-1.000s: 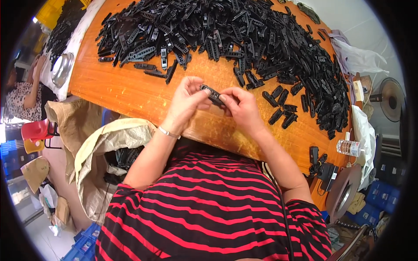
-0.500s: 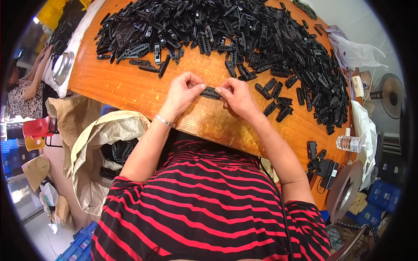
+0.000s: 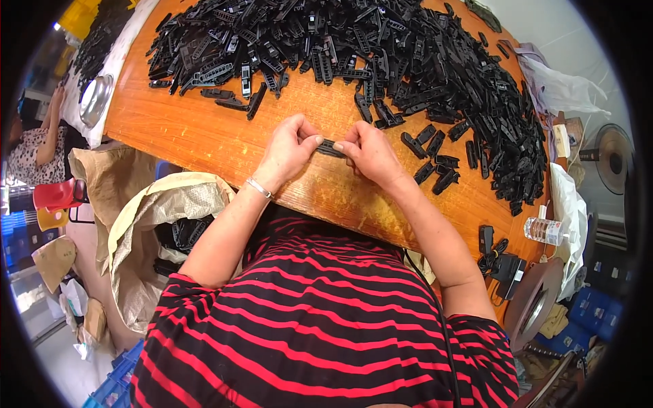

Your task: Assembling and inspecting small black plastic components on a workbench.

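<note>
Between my two hands, close to the table's near edge, is a narrow black plastic part [image 3: 330, 148]. My left hand [image 3: 289, 151] pinches its left end between thumb and fingers, and a bracelet circles that wrist. At the other end my right hand [image 3: 373, 154] grips it the same way, with the thumb on top. Beyond them spreads a big heap of similar black plastic parts [image 3: 408, 61]. A small loose group of black parts [image 3: 435, 155] lies right of my right hand.
Left of me stands an open woven sack [image 3: 129, 224] with black parts inside. A clear plastic bottle [image 3: 543, 231] and a black power adapter [image 3: 509, 264] sit at the right edge of the wooden table [image 3: 204, 143]. A fan [image 3: 612, 156] stands farther right. Another person [image 3: 41, 149] works far left.
Both hands keep hold of the black part in nearly the same place; its upper face now looks slightly turned. At far left the other person's arms have shifted.
</note>
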The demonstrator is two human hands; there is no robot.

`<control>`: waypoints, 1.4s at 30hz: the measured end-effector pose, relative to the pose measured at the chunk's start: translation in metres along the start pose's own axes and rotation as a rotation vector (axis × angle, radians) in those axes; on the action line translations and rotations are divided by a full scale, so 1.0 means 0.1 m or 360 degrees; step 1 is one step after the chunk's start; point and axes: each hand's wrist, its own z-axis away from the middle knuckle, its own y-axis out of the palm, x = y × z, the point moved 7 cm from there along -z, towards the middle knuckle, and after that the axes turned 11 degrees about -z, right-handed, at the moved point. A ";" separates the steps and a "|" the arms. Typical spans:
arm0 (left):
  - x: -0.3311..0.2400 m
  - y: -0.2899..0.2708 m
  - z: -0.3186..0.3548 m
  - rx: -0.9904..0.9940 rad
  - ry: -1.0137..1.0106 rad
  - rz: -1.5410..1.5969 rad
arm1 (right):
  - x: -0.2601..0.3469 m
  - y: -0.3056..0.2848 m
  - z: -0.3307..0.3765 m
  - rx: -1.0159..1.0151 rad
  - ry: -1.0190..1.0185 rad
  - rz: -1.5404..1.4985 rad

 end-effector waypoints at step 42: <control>0.28 -0.43 0.17 -0.0235 -0.0366 0.0955 | 0.39 0.12 0.10 -0.0176 -0.0796 0.0896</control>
